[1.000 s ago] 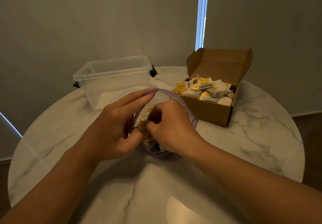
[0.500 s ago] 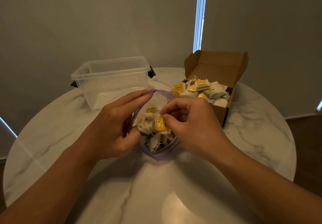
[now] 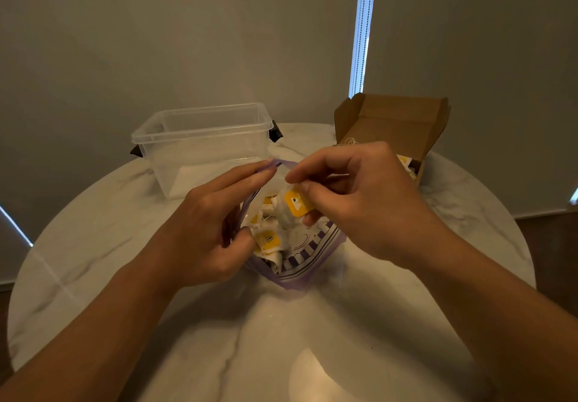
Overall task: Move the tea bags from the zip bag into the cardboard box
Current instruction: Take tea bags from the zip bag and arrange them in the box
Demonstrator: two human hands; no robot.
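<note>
A clear zip bag (image 3: 308, 268) with a purple rim and stripes stands open in the middle of the table, with several white tea bags with yellow tags (image 3: 266, 240) inside. My left hand (image 3: 206, 229) holds the bag's left rim open between thumb and straight fingers. My right hand (image 3: 359, 201) pinches a tea bag with a yellow tag (image 3: 295, 203) just above the bag's mouth. The brown cardboard box (image 3: 394, 123) stands at the back right with its lid up; my right hand hides most of the tea bags in it.
An empty clear plastic tub (image 3: 203, 142) with black clips stands at the back left. The round white marble table (image 3: 281, 339) ends close behind the box and tub, with a grey wall behind.
My right hand came out of the zip bag with a tea bag and has lifted it above the bag's mouth. My left hand kept its hold on the rim.
</note>
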